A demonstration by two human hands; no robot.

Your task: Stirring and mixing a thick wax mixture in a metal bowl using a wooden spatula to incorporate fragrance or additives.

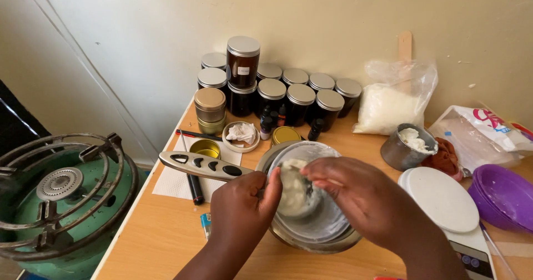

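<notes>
My left hand (pixel 240 209) grips a large metal spoon by its slotted handle (pixel 202 165), which sticks out to the left. The spoon's bowl holds a lump of white creamy paste (pixel 293 188). My right hand (pixel 366 199) reaches in from the right, its fingers touching the paste at the spoon. Both hands hover over a round metal bowl (pixel 319 224) on the wooden table (pixel 161 230); the bowl's inside is partly hidden by my hands.
Several dark jars with silver lids (pixel 300 99) stand at the back by the wall. A bag of white flakes (pixel 391 105), a small metal cup of paste (pixel 408 144), a white scale (pixel 444 199) and a purple bowl (pixel 502 196) lie right. A green gas burner (pixel 58 196) sits left.
</notes>
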